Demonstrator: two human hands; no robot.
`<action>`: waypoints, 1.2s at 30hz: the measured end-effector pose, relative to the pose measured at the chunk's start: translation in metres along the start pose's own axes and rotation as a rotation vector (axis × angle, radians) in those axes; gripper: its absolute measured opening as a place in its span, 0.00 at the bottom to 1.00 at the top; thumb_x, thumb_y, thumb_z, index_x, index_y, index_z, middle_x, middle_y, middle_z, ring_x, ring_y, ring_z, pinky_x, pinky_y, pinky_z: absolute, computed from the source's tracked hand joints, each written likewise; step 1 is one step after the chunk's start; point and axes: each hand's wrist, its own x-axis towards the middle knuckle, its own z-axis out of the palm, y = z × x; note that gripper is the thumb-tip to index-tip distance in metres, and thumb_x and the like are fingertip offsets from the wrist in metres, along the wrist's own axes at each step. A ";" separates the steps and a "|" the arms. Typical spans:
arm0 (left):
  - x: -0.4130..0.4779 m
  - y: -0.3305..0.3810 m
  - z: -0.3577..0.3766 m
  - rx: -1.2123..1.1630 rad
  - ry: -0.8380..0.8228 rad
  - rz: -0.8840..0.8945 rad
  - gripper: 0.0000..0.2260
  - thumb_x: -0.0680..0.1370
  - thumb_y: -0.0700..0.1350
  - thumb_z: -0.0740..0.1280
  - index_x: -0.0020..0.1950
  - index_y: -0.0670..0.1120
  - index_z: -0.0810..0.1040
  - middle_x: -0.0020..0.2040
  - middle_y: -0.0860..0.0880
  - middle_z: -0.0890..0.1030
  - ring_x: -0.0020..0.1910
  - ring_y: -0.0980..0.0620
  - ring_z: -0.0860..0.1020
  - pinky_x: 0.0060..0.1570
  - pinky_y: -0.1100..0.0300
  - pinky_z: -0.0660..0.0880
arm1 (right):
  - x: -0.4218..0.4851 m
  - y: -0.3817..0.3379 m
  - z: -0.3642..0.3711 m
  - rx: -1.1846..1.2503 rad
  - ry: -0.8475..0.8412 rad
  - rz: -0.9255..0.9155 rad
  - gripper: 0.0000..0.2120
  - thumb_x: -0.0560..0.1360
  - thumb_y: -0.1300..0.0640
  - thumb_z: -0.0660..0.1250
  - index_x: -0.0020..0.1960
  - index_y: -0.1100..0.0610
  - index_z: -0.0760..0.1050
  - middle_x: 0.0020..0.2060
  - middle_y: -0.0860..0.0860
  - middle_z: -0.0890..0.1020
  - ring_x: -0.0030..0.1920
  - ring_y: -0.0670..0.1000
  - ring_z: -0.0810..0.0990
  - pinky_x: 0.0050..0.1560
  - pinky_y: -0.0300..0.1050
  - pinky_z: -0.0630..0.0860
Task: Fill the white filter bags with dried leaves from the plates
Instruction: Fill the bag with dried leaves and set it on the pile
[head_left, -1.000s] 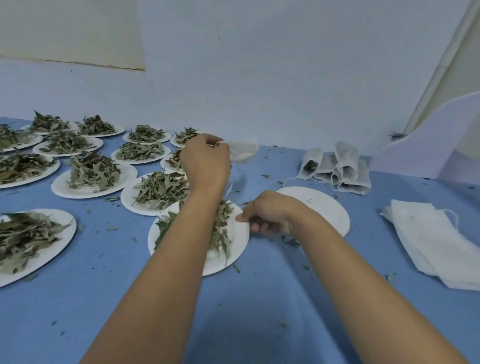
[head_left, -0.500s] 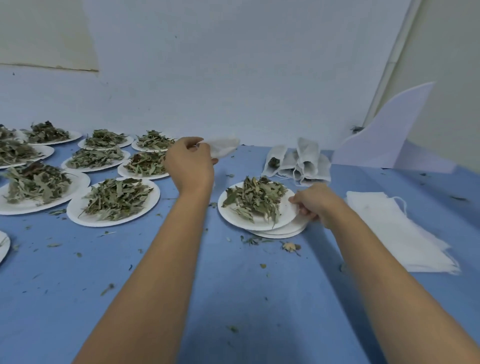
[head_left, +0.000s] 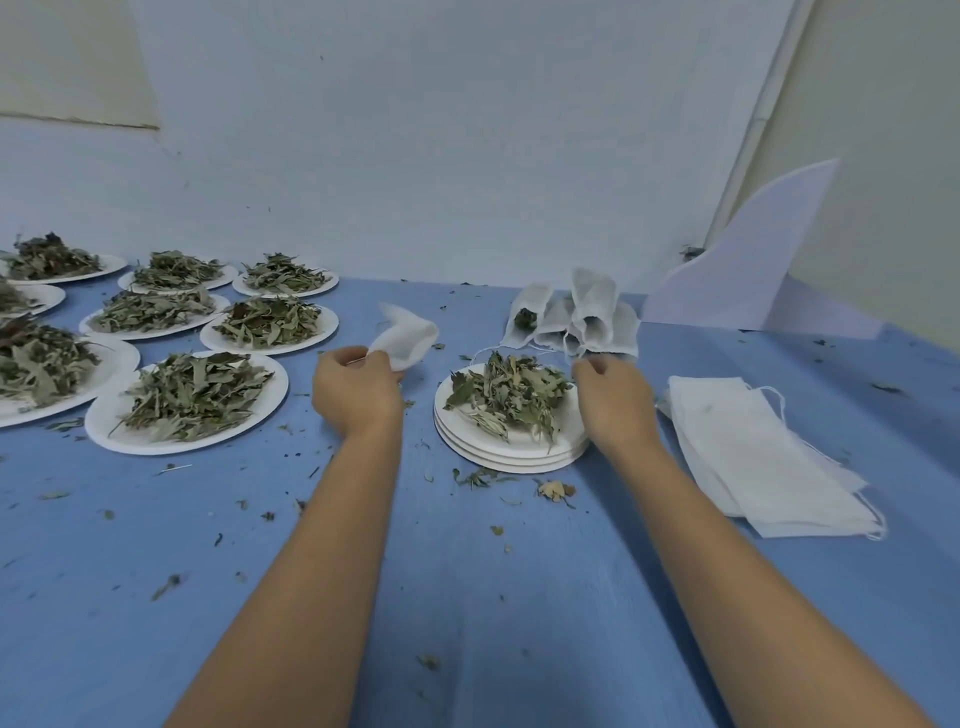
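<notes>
Arms fwd; L hand (head_left: 358, 389) pinches filter bag (head_left: 408, 335), R hand (head_left: 610, 400) curled.

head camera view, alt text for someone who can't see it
A person's left hand pinches a white cloth filter bag while the right hand is at the rim of a stack of white paper plates topped with dried green leaves, on a blue table.

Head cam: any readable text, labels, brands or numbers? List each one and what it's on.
No readable text anywhere in this view.
filter bag, gripped by the left hand: plain white, no print.
stack of empty bags: plain, no label.
filled bags: no writing visible.
plates: blank rims.
wall and white board: no signs or marks that read as text.
</notes>
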 end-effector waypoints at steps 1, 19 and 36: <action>0.000 -0.002 -0.001 -0.003 0.006 -0.001 0.07 0.75 0.35 0.65 0.52 0.42 0.75 0.47 0.48 0.77 0.36 0.53 0.79 0.34 0.65 0.75 | -0.002 -0.003 0.002 0.023 -0.009 -0.065 0.15 0.79 0.47 0.59 0.59 0.54 0.74 0.58 0.56 0.75 0.60 0.55 0.71 0.58 0.49 0.69; 0.001 -0.006 -0.001 -0.035 -0.029 0.018 0.07 0.74 0.34 0.65 0.50 0.43 0.76 0.40 0.51 0.77 0.34 0.57 0.78 0.31 0.68 0.74 | -0.004 -0.030 0.050 -0.486 -0.325 -0.324 0.22 0.75 0.35 0.58 0.61 0.47 0.74 0.60 0.50 0.75 0.63 0.56 0.70 0.64 0.57 0.66; -0.010 -0.005 0.002 0.026 -0.045 0.070 0.07 0.74 0.33 0.64 0.49 0.43 0.76 0.46 0.46 0.80 0.40 0.51 0.81 0.32 0.69 0.75 | -0.007 -0.034 0.048 -0.423 -0.420 -0.274 0.18 0.79 0.66 0.52 0.69 0.62 0.62 0.78 0.57 0.47 0.50 0.57 0.77 0.43 0.47 0.67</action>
